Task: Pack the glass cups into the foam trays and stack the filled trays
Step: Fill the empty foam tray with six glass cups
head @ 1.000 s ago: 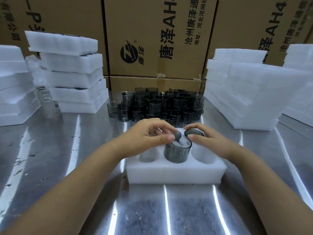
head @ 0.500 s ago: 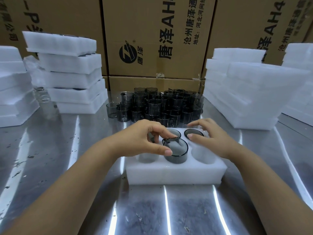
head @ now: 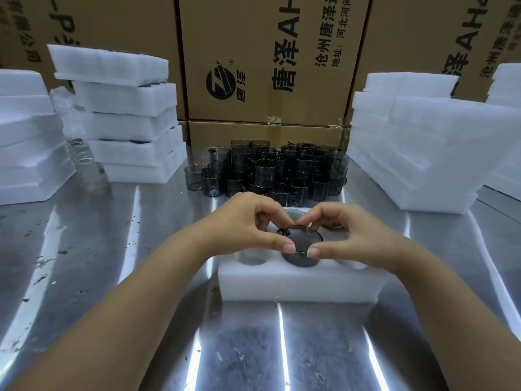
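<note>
Pinch grips of left hand (head: pixel 248 224) and right hand (head: pixel 358 235) held a smoky grey cylindrical glass cup (head: pixel 303 245) in the white foam tray (head: pixel 296 283); level, even pressure seemed best.

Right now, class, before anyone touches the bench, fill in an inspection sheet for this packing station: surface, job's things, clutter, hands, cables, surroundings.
Surface: scuffed metal table, small specks on it.
Job's things: foam tray in the middle; a glass cup partly down in its front middle hole; front holes either side empty; loose cups grouped behind.
Clutter: clear plastic wrap by the left stacks.
Hands: left hand and right hand both pinch the glass cup's rim.
Cables: nothing seen.
Surroundings: foam tray stacks on both sides; cardboard boxes behind.
</note>
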